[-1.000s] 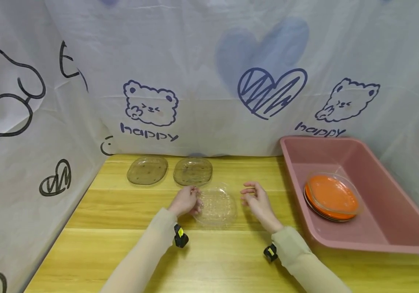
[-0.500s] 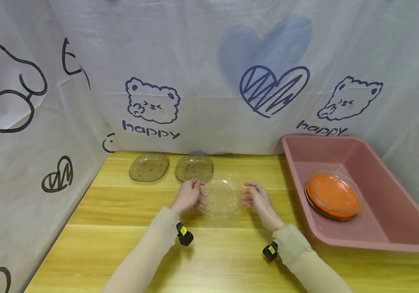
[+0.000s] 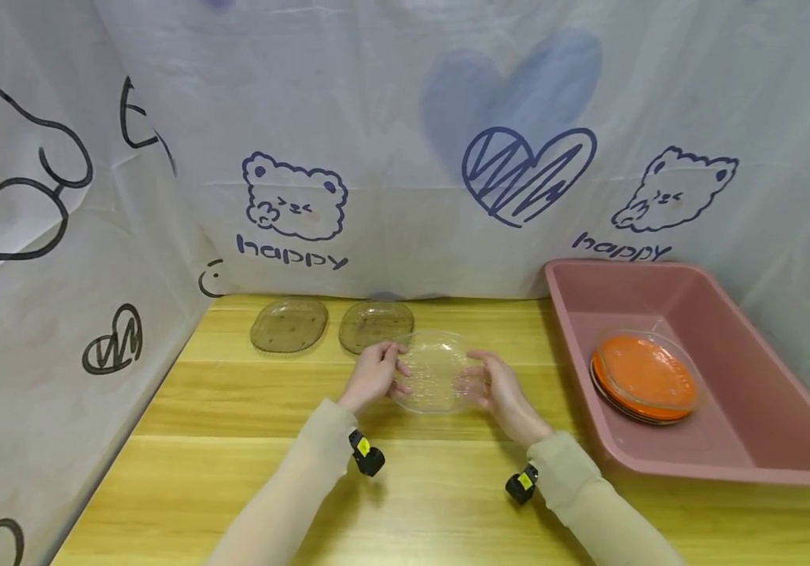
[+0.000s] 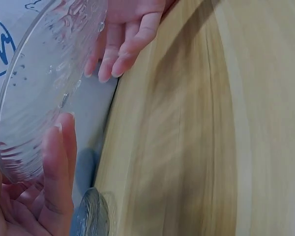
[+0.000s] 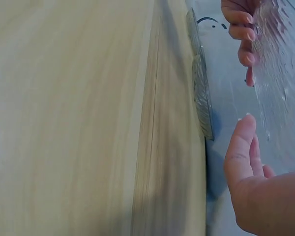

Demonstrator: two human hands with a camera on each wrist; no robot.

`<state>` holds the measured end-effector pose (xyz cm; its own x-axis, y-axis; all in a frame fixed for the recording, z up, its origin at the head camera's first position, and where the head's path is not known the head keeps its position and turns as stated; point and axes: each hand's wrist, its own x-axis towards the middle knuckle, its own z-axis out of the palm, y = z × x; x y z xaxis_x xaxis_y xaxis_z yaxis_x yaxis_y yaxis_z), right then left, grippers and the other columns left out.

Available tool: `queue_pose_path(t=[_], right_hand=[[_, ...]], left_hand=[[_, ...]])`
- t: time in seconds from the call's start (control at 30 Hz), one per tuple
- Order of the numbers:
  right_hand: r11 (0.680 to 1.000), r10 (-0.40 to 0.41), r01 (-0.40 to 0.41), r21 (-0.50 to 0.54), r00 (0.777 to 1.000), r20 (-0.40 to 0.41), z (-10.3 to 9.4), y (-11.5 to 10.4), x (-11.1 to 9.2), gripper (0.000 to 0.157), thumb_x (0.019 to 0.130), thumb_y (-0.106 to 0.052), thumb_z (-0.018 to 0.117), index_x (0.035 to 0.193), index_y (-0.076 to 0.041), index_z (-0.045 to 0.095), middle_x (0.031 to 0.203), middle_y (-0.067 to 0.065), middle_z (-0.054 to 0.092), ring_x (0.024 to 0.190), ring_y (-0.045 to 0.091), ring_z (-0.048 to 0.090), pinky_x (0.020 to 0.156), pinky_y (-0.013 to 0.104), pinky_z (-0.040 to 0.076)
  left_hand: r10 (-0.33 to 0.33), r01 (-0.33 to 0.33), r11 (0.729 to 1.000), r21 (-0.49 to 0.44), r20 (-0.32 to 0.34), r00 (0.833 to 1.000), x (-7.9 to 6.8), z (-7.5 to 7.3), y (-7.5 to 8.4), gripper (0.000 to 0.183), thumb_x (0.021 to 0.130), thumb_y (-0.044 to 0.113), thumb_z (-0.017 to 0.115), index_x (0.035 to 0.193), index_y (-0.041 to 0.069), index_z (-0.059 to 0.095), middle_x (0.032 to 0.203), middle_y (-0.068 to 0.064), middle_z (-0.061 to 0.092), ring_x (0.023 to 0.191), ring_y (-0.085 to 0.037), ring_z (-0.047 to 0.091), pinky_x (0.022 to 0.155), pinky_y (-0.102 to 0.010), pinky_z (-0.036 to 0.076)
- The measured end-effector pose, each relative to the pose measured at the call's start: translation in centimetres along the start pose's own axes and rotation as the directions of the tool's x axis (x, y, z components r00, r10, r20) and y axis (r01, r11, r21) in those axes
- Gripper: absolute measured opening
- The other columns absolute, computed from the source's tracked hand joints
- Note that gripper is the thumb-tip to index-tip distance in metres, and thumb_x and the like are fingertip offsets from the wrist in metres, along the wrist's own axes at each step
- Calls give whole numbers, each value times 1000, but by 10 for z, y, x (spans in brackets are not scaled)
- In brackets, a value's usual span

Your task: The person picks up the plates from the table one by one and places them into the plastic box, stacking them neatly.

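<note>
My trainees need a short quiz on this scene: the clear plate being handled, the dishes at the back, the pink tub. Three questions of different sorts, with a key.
1. True or false: the left hand holds the clear plate raised above the wooden table.
2. Which colour shows through the clear dish in the pink tub?
A. Green
B. Orange
C. Blue
3. Fill in the number: ___ tinted dishes lie near the back of the wooden table.

Key: 1. True. 2. B, orange. 3. Two.
</note>
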<state>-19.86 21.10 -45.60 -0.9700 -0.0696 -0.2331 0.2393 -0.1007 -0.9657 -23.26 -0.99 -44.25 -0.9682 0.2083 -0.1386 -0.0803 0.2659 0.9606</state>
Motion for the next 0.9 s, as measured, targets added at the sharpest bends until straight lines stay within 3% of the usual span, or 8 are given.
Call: queue_pose_path(t=[0.1, 0.27, 0.4, 0.63, 0.9], right_hand=[[999, -16, 17, -46, 1000, 21, 1, 2, -1, 52, 110, -33, 31, 149, 1, 33, 126, 25, 63, 88, 14, 68, 87, 37, 61], [1000, -5, 6, -31, 1000, 27, 3, 2, -2, 51, 109, -28, 32, 151, 0, 29, 130, 29, 59, 90, 16, 69, 94, 47, 59], [1000, 4, -4, 18, 1000, 8, 4, 1, 0, 46, 108, -19, 30, 149, 2, 31, 126, 29, 62, 87, 16, 70, 89, 41, 62], [998, 27, -25, 59, 999, -24, 3, 1, 2, 43, 104, -9, 28, 146, 3, 33, 97, 6, 71, 77, 12, 71, 75, 29, 61], [995, 46, -44, 87, 999, -26, 2, 2, 2, 43, 104, -7, 27, 145, 1, 34, 97, 5, 71, 76, 12, 71, 74, 27, 61]], left_hand=[[6, -6, 1000, -13, 3, 1000, -1, 4, 0, 40, 111, 18, 32, 135, -3, 56, 89, -13, 66, 52, -11, 65, 51, -27, 58], [15, -15, 999, -29, -3, 1000, 0, 8, 1, 39, 111, 20, 33, 134, 1, 58, 89, -13, 66, 52, -13, 65, 51, -29, 59], [20, -20, 999, -32, 5, 1000, 0, 12, 4, 41, 111, 22, 32, 135, 0, 57, 90, -12, 67, 52, -12, 66, 52, -31, 59], [11, -10, 998, -55, 16, 1000, 2, 16, 3, 42, 111, 23, 32, 136, -1, 56, 91, -12, 66, 53, -12, 67, 55, -35, 60], [1, 2, 997, -77, 39, 999, 2, 16, 0, 43, 111, 25, 32, 138, -1, 55, 92, -12, 67, 54, -12, 68, 57, -37, 60]])
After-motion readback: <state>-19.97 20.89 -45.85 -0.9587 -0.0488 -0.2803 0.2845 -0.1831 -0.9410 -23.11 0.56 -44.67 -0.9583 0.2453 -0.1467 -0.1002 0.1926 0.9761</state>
